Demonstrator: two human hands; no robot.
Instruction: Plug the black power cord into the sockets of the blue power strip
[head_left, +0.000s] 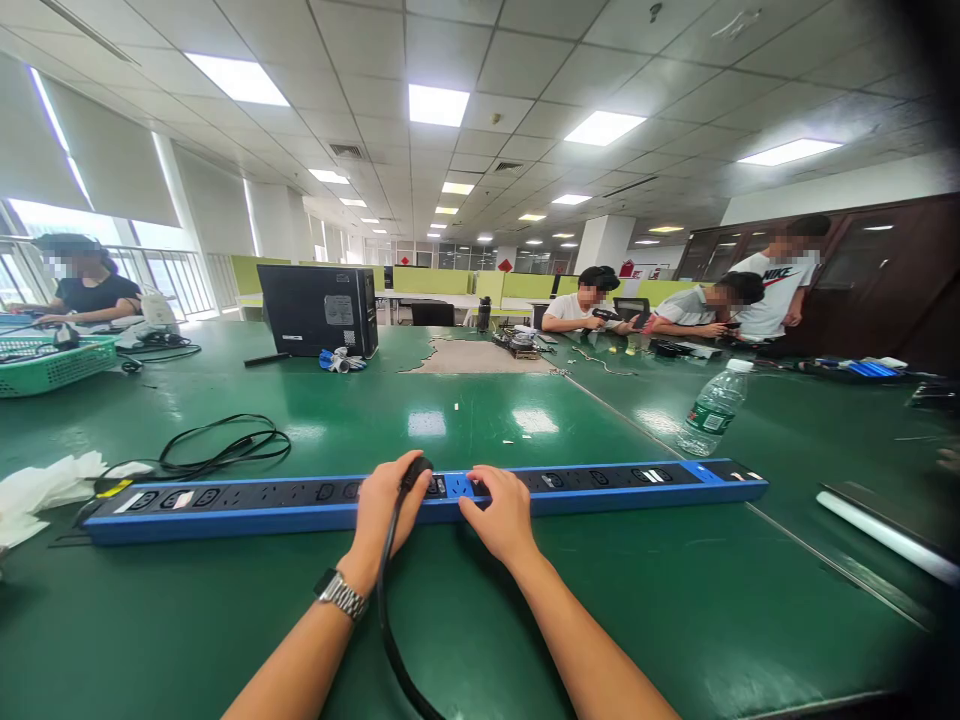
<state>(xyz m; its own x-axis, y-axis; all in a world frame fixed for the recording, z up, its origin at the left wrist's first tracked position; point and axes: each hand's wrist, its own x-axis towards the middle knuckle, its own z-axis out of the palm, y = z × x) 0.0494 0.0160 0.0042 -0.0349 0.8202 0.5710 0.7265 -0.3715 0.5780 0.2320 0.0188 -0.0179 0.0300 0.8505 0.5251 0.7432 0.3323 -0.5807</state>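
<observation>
A long blue and black power strip [600, 485] lies across the green table [675, 600] in front of me. My left hand [386, 510], with a metal watch on the wrist, is closed round a black plug [416, 468] at a socket near the strip's middle. The plug's black cable [386, 620] runs back toward me. My right hand [501, 512] rests on the strip just to the right, fingers curled on its top and pressing down on it.
A coiled black cord [225, 452] and white tissue [45, 485] lie at the left. A water bottle [712, 408] stands at the right, a black computer case [319, 308] farther back, a green basket [52, 365] far left. Several people sit at the far side.
</observation>
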